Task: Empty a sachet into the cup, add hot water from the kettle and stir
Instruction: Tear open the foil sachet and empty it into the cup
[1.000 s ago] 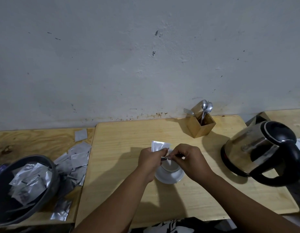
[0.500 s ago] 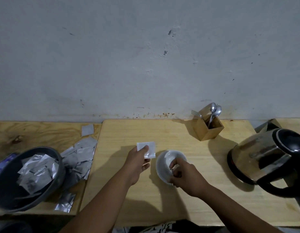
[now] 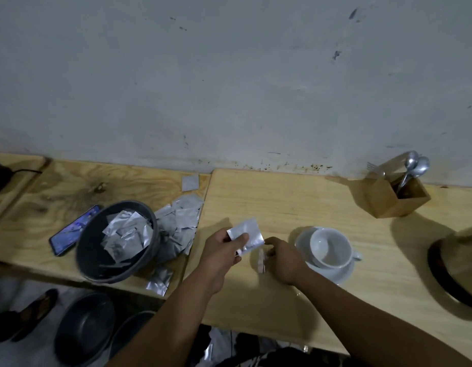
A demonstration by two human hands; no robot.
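Note:
A white cup (image 3: 330, 247) stands on a white saucer (image 3: 338, 274) on the light wooden table (image 3: 295, 202); its inside looks pale and I cannot tell if powder lies in it. My left hand (image 3: 221, 252) pinches a silver sachet (image 3: 246, 235) left of the cup. My right hand (image 3: 283, 260) is just left of the saucer and holds a small torn silver strip (image 3: 261, 260). The steel and black kettle (image 3: 457, 268) is cut off at the right edge.
A grey bin (image 3: 115, 239) with used sachets stands on the left table, with loose sachets (image 3: 181, 221) beside it and a phone (image 3: 74, 229) to its left. A wooden holder (image 3: 399, 197) with spoons sits at the back right. Dark bowls (image 3: 83, 327) lie below.
Both hands have moved left away from above the cup, the left carrying the sachet, the right a torn strip. The view has swung left, so the kettle is nearly out of sight.

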